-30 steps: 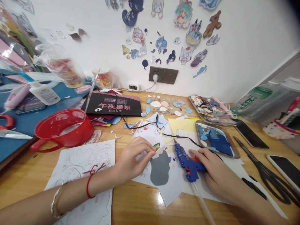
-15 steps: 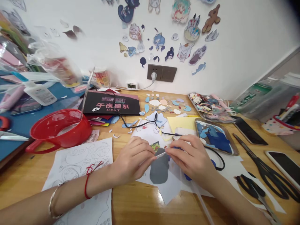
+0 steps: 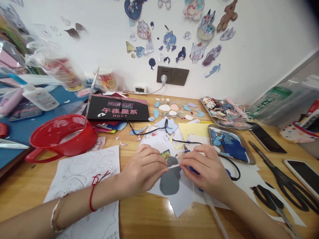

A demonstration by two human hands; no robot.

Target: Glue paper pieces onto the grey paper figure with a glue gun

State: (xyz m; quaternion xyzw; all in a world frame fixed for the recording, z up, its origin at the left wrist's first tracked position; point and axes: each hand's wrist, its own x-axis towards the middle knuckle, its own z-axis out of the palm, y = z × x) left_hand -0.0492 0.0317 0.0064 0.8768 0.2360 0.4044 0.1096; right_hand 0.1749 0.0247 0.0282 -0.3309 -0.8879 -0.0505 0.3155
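Observation:
A thin white strip (image 3: pixel 173 166) spans the gap between my two hands, over a grey rounded cutout (image 3: pixel 169 182) that lies on white paper. My left hand (image 3: pixel 149 166) pinches the strip's left end between thumb and fingers. At the strip's other end, the fingertips of my right hand (image 3: pixel 201 166) are pressed together on it. Under and behind my right hand is a blue tool (image 3: pixel 193 166), partly hidden, with a clear stick (image 3: pixel 215 215) trailing toward the front edge.
A red cup (image 3: pixel 64 137) stands at the left beside a sheet of pencil drawings (image 3: pixel 82 172). Two black scissors (image 3: pixel 281 176) and two phones lie at the right. A black cord (image 3: pixel 184 142) crosses the middle, near small paper cutouts and a tray of blue pieces (image 3: pixel 230 144).
My hands are slightly farther apart, and more of the white strip and the grey cutout shows between them. The camera view has shifted a little.

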